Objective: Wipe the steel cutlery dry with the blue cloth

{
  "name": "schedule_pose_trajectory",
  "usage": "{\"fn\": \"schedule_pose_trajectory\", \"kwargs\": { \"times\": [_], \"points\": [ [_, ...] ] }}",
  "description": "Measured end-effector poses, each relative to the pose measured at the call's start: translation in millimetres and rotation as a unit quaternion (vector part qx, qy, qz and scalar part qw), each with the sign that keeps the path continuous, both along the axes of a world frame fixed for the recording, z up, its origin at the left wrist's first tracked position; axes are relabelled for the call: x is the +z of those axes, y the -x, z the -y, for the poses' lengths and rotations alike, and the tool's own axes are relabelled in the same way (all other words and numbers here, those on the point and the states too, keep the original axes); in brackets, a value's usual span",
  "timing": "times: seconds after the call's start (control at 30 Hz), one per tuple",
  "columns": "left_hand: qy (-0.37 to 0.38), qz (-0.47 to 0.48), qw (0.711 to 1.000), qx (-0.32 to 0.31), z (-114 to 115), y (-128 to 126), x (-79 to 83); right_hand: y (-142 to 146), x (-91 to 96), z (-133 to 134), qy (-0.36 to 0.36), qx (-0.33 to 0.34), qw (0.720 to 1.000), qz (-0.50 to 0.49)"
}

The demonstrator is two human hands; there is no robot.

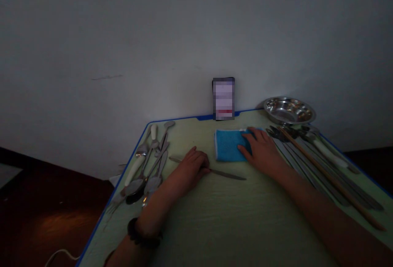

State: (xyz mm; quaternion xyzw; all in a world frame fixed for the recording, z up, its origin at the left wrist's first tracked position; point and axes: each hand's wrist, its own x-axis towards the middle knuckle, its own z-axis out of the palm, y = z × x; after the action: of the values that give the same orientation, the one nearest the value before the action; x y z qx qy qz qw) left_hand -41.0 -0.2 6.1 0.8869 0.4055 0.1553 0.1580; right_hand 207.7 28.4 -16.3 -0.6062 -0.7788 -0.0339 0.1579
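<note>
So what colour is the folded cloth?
The cloth is blue, clearest in the head view.

we held a knife [229,174] in our left hand [194,164], rested our right hand [260,149] on blue cloth [229,146]; metal bowl [288,112] sat back right.

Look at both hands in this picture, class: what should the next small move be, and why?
Probably the right hand should grip the folded blue cloth and bring it to the knife. That hand already rests on the cloth, while the left hand holds the knife with its blade uncovered, close to the cloth's near edge.
</note>
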Motion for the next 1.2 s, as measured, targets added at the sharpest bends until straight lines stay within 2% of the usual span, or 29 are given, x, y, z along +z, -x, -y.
{"fn": "schedule_pose_trajectory", "kwargs": {
  "times": [0.1, 0.17, 0.3, 0.37, 0.43, 0.57, 0.73, 0.83, 0.9, 0.97, 1.03, 1.2],
  "points": [
    [-0.059, -0.006, 0.998, -0.011, -1, -4, -2.5, -2, -2.2, -4, 0.005, 0.011, 1.0, -0.01],
    [-0.125, 0.022, 0.992, 0.01, -1, -3, -1.9, -2, -1.0, -5, 0.006, 0.001, 1.0, -0.005],
    [-0.264, 0.141, 0.951, 0.074, 4, 3, 8.9, 2, 3.6, -5, 0.012, -0.04, 0.999, 0.02],
    [-0.284, 0.181, 0.939, 0.072, 9, 6, 17.1, 5, 4.4, -5, 0.009, -0.034, 0.999, 0.011],
    [-0.274, 0.194, 0.936, 0.104, 15, 5, 24.0, 7, 4.0, -5, 0.0, -0.021, 1.0, -0.008],
    [-0.174, 0.225, 0.933, 0.222, 21, 2, 27.5, 9, 2.7, -4, 0.0, -0.006, 0.999, -0.032],
    [-0.058, 0.375, 0.882, 0.281, 16, -2, 20.1, 10, 3.2, -3, 0.011, -0.007, 1.0, -0.023],
    [0.055, 0.452, 0.843, 0.287, 14, -9, 20.1, 11, 3.3, -2, 0.013, -0.011, 1.0, -0.016],
    [0.159, 0.523, 0.792, 0.271, 14, -15, 21.2, 12, 3.8, -2, 0.017, -0.021, 1.0, -0.006],
    [0.251, 0.586, 0.727, 0.254, 15, -21, 20.6, 13, 5.8, 0, 0.03, -0.036, 0.999, 0.005],
    [0.31, 0.61, 0.685, 0.249, 17, -28, 17.6, 14, 9.5, 2, 0.053, -0.048, 0.997, 0.006],
    [0.394, 0.577, 0.668, 0.257, 23, -41, 5.5, 8, 19.7, 4, 0.111, -0.031, 0.99, -0.076]
  ]
}}
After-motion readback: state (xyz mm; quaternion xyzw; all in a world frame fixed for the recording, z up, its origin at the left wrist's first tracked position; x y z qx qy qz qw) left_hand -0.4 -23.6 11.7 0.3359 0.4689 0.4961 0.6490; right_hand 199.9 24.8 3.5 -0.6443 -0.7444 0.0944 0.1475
